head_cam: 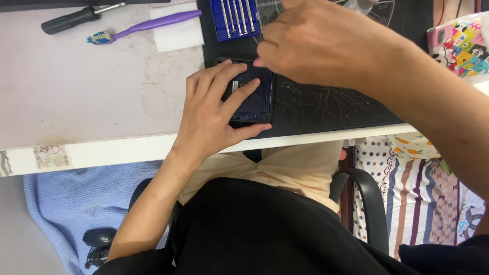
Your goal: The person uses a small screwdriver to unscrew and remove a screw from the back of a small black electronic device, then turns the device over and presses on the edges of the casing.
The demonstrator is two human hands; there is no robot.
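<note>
A dark blue rectangular plastic device (253,97) lies flat at the upper middle of the frame, on a black circuit-patterned mat (326,104), its long axis running up and down the picture. The left hand (216,109) presses on it, fingers spread flat, thumb along its lower edge. The right hand (310,46) hovers at its top edge, fingers curled, perhaps pinching a small tool; I cannot tell.
</note>
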